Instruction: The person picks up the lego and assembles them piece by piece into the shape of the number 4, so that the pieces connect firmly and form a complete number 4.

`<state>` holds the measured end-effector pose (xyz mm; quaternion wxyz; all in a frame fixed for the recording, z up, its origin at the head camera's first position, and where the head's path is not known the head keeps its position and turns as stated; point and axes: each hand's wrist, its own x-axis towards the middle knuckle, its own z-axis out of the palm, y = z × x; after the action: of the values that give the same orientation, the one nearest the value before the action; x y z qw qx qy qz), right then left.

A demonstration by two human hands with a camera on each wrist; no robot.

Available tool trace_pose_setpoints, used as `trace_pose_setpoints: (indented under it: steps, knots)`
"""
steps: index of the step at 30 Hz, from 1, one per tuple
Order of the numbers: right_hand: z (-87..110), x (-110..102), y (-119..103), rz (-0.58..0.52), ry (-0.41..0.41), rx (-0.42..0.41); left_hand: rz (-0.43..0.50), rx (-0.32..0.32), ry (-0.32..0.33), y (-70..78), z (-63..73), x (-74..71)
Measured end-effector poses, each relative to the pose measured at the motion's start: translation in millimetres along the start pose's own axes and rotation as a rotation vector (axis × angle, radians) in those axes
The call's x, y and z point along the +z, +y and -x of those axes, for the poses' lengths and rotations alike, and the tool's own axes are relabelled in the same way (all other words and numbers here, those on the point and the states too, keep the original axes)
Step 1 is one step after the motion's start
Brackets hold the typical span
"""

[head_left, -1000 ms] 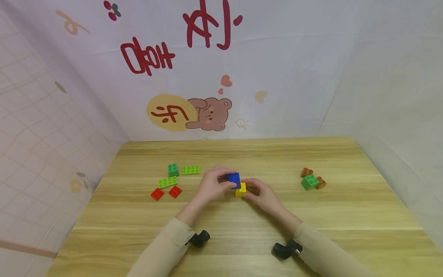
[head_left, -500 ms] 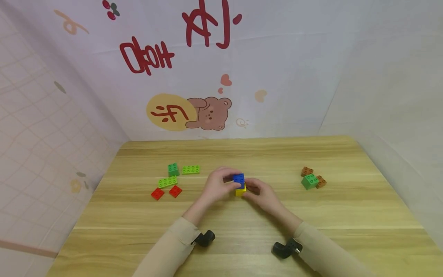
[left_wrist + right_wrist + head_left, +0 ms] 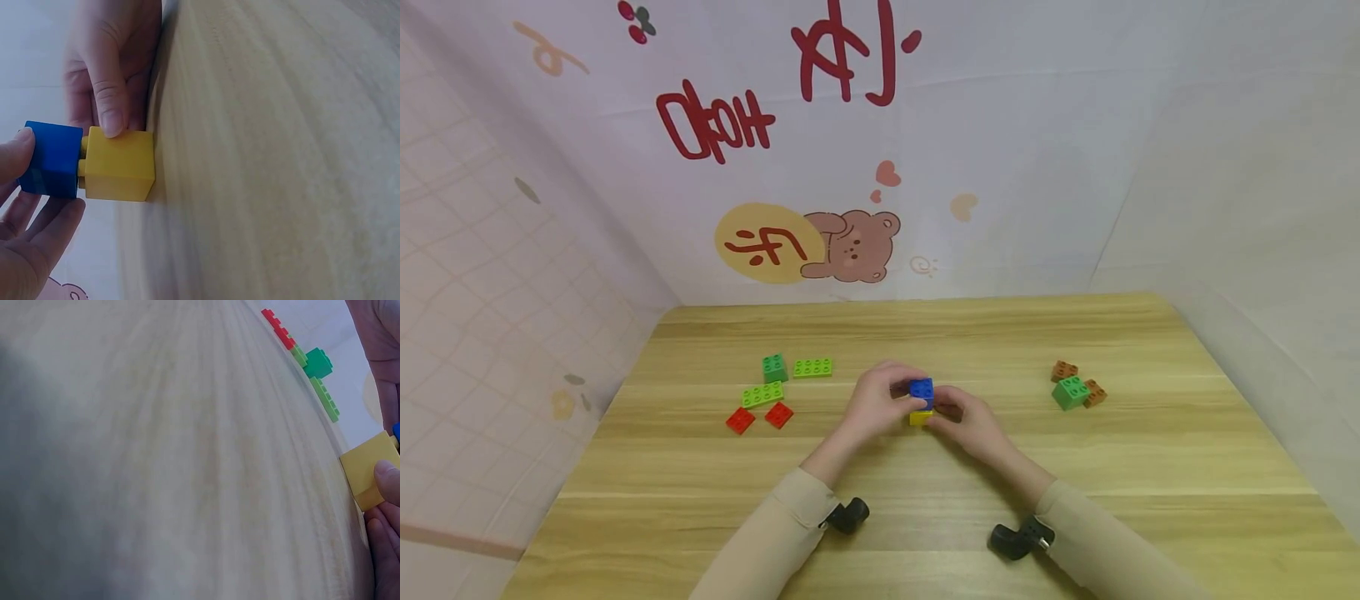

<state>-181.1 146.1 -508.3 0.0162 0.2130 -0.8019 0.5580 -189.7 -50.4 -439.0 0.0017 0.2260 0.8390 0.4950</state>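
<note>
The wooden table [image 3: 925,517] is carrying every part. Over its middle, your left hand [image 3: 874,404] is gripping the blue brick [image 3: 53,156] between thumb and fingers, while your right hand [image 3: 970,423] is pinching the yellow brick [image 3: 119,169], thumb on a side wall and the other fingers partly hidden behind. The yellow brick is apparently resting on the tabletop; the blue brick is sitting directly above it, with yellow studs [image 3: 82,167] showing in the joint (so the pair is not looking fully seated).

You are probably handling light, stiff plastic: smooth-walled, perhaps slightly slippery, hardly fragile. You are best holding each brick by opposite side walls, keeping fingertips off the joint.

To your left, two lime plates [image 3: 813,368] are lying near a green brick [image 3: 774,370]. To your right, a second green brick [image 3: 1070,394] is standing just beside two brown bricks [image 3: 1064,371]. Two red plates [image 3: 741,421] are lying on the left, nearer you. All these are sitting well apart from the joint; your own fingers are forming the main obstruction there.
</note>
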Motion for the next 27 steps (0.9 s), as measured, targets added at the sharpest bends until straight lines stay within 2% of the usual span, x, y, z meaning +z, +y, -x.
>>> trace_pose_setpoints:
  steps: [6, 9, 18, 27]
  knots:
    - [-0.3, 0.6, -1.1, -0.028, 0.005, -0.003, -0.024, 0.017, -0.001, 0.1, 1.4, 0.3]
    - [-0.5, 0.2, 0.3, -0.005, 0.003, 0.003, -0.020, 0.013, 0.002, 0.5, 2.4, 0.3]
    - [-0.3, -2.1, -0.4, 0.018, -0.022, 0.044, 0.005, -0.038, -0.008, 2.0, 2.8, 0.1]
    - [-0.1, -1.4, -0.4, 0.030, -0.009, 0.025, 0.023, -0.072, -0.010, 3.5, 1.5, -0.9]
